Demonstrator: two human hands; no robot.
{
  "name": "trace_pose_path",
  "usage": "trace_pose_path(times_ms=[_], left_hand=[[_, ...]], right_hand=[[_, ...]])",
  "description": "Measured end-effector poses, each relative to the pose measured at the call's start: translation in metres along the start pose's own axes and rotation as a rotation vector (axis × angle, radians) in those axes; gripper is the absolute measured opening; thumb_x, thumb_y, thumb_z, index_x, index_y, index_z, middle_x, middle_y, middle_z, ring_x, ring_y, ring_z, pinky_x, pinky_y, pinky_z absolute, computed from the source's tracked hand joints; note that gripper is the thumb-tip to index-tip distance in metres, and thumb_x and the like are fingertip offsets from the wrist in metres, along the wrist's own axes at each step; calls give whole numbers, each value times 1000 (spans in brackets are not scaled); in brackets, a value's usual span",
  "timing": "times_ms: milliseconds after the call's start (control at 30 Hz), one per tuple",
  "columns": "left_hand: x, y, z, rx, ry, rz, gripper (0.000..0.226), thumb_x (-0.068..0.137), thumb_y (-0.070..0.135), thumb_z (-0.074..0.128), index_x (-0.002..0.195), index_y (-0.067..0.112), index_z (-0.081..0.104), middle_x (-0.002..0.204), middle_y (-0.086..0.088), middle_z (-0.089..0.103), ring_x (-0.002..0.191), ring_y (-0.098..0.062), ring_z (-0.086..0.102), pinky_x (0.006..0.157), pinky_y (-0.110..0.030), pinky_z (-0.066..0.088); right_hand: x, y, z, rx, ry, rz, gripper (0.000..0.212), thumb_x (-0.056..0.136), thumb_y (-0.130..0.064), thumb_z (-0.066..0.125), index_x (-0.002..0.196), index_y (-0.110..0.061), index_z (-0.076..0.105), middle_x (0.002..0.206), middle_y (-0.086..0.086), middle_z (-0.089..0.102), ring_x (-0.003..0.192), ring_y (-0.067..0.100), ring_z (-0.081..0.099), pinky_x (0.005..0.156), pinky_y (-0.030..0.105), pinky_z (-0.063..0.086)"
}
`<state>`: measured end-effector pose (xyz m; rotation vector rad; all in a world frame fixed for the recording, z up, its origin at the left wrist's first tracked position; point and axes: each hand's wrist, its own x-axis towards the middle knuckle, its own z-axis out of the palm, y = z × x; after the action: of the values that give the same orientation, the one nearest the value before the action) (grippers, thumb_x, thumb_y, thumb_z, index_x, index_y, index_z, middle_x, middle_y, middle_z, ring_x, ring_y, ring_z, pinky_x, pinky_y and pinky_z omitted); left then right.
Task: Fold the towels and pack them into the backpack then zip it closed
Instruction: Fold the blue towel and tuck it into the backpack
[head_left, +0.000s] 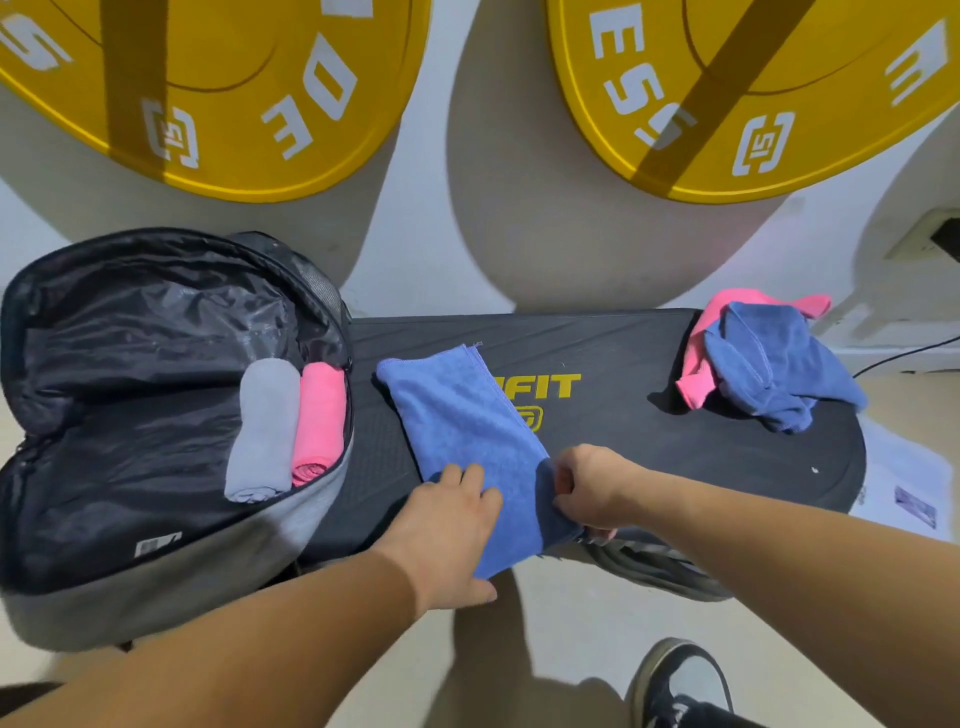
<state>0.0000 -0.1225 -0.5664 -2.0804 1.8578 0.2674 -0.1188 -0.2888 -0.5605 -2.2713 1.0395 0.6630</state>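
Now, worktop (649, 441): a long black pad running left to right, carrying everything.
Backpack (156, 587): lies open on the left end; a grey roll (260, 431) and a pink roll (319, 421) sit side by side, touching, against its right wall.
Blue towel (457, 415): a folded strip just right of the backpack; its long axis slants from far-left to near-right, and the near end overhangs the front edge.
Loose pile (769, 364): pink and blue towels crumpled at the far right, well apart from both hands.
Left hand (447, 525): fingers flat, pressing the strip's near end; this hand is nearer the backpack.
Right hand (587, 486): fingers curled, pinching the strip's near-right edge.
Likely next: rolling away along that slant.
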Motion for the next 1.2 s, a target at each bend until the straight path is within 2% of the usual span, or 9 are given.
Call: trace_pose_path(times_ms=[100,200,300,367,467,600,767,1033,1200], left_hand=[[0,14,4,120,-26,-32,55,80,39,73,114,10,41,117,-18,46,98,-32,51,66,-37,37],[2,10,-1,99,19,-12,35,89,19,60,121,11,46,122,-18,51,99,-33,60,66,-35,34],[-1,-8,-15,-146,41,-19,14,94,28,47,103,19,53,112,-8,59,98,-33,62,70,-35,36],[-5,-23,-19,-319,11,-32,11,92,27,46,84,19,47,100,-3,58,93,-31,59,72,-34,38],[-15,-41,-14,-477,-10,-46,18,89,21,48,73,18,41,79,4,44,81,-26,50,68,-33,35],[-30,-49,-5,-432,61,-19,9,84,10,48,83,18,43,81,7,39,82,-25,48,67,-32,32],[-38,-42,16,-387,38,72,29,81,5,52,98,25,39,106,3,48,99,-23,50,80,-43,49],[-41,-68,15,-431,94,50,17,87,16,52,98,22,63,104,7,49,96,-16,49,74,-35,46],[-48,-65,26,-475,15,27,9,98,29,54,93,25,60,97,9,49,91,-16,48,74,-35,41]], right_hand=[[-3,-3,3,74,-44,45,22,87,-6,47,97,-1,66,73,17,71,52,27,65,63,35,62],[-12,-3,1,-174,104,-134,14,87,-24,57,96,-14,62,97,8,67,80,28,64,69,34,54],[-23,-4,5,-397,161,-404,57,75,-67,67,107,-22,52,108,-3,48,99,22,54,74,33,46],[-25,-3,13,-566,148,-477,77,67,-77,70,118,-23,47,116,-4,42,103,21,48,79,36,46],[-14,6,31,-656,284,-544,59,80,-57,72,123,-24,48,118,0,47,103,24,54,76,38,46],[-9,7,28,-642,382,-655,29,74,-42,75,92,-22,63,94,0,56,77,24,59,54,31,40],[-14,-6,22,-500,363,-678,52,82,-51,25,104,-21,60,107,0,51,94,27,57,68,37,50],[-9,-4,38,-552,406,-872,18,91,-44,60,99,-27,58,93,0,57,75,26,58,51,35,50],[-16,-3,38,-467,357,-762,30,97,-50,47,101,-25,63,107,-1,54,89,25,58,61,33,43]])
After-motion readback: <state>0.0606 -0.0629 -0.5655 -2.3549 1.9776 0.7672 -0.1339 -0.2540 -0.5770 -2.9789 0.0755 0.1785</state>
